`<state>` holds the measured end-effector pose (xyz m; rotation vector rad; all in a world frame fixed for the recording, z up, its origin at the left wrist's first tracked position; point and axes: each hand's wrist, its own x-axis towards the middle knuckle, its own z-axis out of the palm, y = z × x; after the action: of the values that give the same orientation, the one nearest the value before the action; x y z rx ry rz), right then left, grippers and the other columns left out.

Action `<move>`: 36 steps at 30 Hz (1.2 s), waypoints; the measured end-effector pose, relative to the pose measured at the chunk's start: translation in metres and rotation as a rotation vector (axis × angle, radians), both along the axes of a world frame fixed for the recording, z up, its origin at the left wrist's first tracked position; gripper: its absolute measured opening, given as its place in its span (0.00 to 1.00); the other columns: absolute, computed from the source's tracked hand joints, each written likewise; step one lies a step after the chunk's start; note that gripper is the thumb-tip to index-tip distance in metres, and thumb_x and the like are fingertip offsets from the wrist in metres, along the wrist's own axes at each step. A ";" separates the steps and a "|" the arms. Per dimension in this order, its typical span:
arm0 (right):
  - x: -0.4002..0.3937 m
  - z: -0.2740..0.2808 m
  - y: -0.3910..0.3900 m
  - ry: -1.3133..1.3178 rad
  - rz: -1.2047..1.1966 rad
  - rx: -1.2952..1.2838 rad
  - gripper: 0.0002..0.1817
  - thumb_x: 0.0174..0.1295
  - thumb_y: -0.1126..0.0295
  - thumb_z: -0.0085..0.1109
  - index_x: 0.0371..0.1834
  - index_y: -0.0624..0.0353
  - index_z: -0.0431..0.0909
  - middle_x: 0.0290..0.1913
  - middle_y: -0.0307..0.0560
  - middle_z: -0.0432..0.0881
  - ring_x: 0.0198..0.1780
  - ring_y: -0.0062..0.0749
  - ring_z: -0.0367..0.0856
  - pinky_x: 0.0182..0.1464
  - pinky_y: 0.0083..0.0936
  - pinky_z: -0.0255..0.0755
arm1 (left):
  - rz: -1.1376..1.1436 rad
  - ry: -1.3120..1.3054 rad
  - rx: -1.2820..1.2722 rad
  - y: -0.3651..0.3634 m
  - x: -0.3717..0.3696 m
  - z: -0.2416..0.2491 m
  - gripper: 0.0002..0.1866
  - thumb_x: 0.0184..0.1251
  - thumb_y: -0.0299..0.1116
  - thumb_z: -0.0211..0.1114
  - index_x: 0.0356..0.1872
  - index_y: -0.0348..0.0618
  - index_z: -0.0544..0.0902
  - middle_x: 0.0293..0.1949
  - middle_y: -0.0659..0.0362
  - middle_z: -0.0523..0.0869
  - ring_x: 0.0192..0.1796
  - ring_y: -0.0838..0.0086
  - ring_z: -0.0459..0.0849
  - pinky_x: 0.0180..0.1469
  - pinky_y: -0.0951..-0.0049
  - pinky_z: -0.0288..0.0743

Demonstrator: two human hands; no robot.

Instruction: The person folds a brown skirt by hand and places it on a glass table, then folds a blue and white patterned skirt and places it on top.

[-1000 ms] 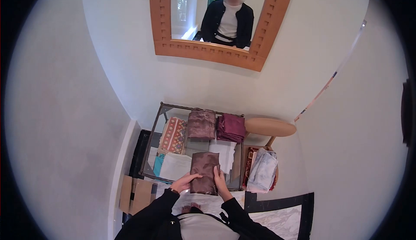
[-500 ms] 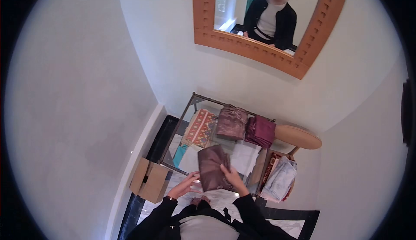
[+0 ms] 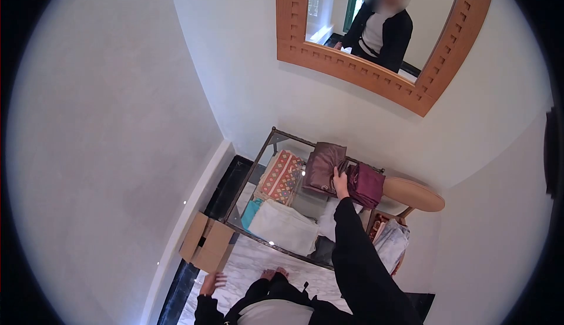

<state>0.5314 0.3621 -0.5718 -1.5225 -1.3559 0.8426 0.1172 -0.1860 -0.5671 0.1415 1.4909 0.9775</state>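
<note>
My right hand (image 3: 341, 182) grips the right edge of a folded brown cloth (image 3: 325, 165), which lies on the brown stack at the back of the glass-topped table. A folded maroon cloth (image 3: 366, 185) sits just to the right of that hand. Off the table at the lower left, my left hand (image 3: 211, 283) hangs with its fingers apart and nothing in it, below a cardboard box (image 3: 212, 246). White folded cloth (image 3: 284, 227) lies along the table's front, beside a turquoise piece (image 3: 251, 212). Behind these is a patterned orange and cream stack (image 3: 281, 177).
The table's metal frame (image 3: 249, 176) stands by the wall under a wood-framed mirror (image 3: 352, 62), which reflects a person. At right are a round tan seat (image 3: 414, 194) and a container of folded cloths (image 3: 392, 244). My bare feet show on the marble floor.
My right hand has carried the brown cloth from the table's front to the back stack. My left hand has moved down and left, away from the cloth. The view has shifted slightly.
</note>
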 end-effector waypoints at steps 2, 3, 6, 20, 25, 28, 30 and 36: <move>-0.014 0.052 -0.019 0.014 -0.049 -0.043 0.28 0.69 0.55 0.52 0.58 0.73 0.69 0.44 0.63 0.81 0.42 0.47 0.81 0.49 0.37 0.73 | 0.042 -0.109 -0.047 -0.046 -0.006 -0.022 0.23 0.69 0.44 0.50 0.57 0.37 0.72 0.53 0.43 0.80 0.53 0.55 0.81 0.53 0.51 0.77; -0.016 0.044 -0.016 -0.104 -0.092 0.034 0.28 0.68 0.56 0.52 0.59 0.73 0.67 0.45 0.66 0.81 0.43 0.52 0.82 0.48 0.41 0.73 | 0.115 -0.162 -0.064 -0.069 -0.006 -0.031 0.24 0.68 0.44 0.50 0.58 0.37 0.71 0.55 0.42 0.78 0.55 0.52 0.80 0.54 0.49 0.77; -0.032 0.081 -0.037 -0.304 -0.219 -0.013 0.30 0.67 0.59 0.52 0.65 0.68 0.60 0.52 0.67 0.77 0.50 0.56 0.79 0.53 0.44 0.72 | 0.212 -0.166 -0.186 -0.126 -0.005 -0.049 0.24 0.67 0.41 0.50 0.59 0.35 0.69 0.54 0.40 0.78 0.55 0.49 0.79 0.53 0.44 0.76; -0.053 0.064 -0.050 -0.905 0.127 0.215 0.34 0.64 0.44 0.48 0.72 0.44 0.59 0.75 0.54 0.51 0.73 0.70 0.44 0.65 0.75 0.42 | -0.076 -0.127 -0.439 -0.160 -0.013 -0.084 0.25 0.68 0.41 0.53 0.61 0.37 0.71 0.55 0.41 0.79 0.50 0.50 0.83 0.41 0.49 0.81; -0.041 0.083 -0.041 -0.856 0.210 0.092 0.32 0.65 0.45 0.48 0.69 0.47 0.63 0.72 0.53 0.57 0.71 0.66 0.52 0.65 0.67 0.51 | -0.140 0.194 -0.391 -0.129 -0.014 -0.079 0.18 0.69 0.41 0.50 0.54 0.45 0.75 0.43 0.49 0.85 0.38 0.58 0.87 0.31 0.55 0.77; -0.034 0.097 -0.053 -0.706 0.042 0.392 0.28 0.64 0.50 0.53 0.62 0.55 0.68 0.65 0.51 0.67 0.66 0.59 0.63 0.63 0.52 0.62 | -0.123 0.201 -0.399 -0.124 -0.015 -0.079 0.18 0.68 0.40 0.50 0.53 0.43 0.75 0.42 0.48 0.85 0.38 0.57 0.87 0.31 0.53 0.78; -0.028 0.105 -0.079 -0.606 -0.106 0.296 0.24 0.63 0.54 0.57 0.55 0.58 0.71 0.59 0.54 0.71 0.61 0.56 0.68 0.58 0.44 0.66 | -0.112 0.171 -0.401 -0.132 -0.014 -0.083 0.18 0.68 0.40 0.50 0.53 0.42 0.75 0.43 0.46 0.85 0.39 0.55 0.87 0.31 0.50 0.78; -0.010 0.063 -0.076 -0.243 -0.289 -0.283 0.50 0.56 0.31 0.52 0.60 0.75 0.66 0.59 0.73 0.67 0.65 0.60 0.64 0.65 0.41 0.59 | -0.232 0.079 -0.560 -0.165 -0.006 -0.092 0.24 0.72 0.45 0.40 0.59 0.43 0.74 0.47 0.44 0.84 0.46 0.54 0.86 0.39 0.50 0.80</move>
<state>0.5215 0.2864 -0.5093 -2.0398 -1.1783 0.7032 0.1112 -0.3511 -0.6592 -0.0524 1.7228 0.3505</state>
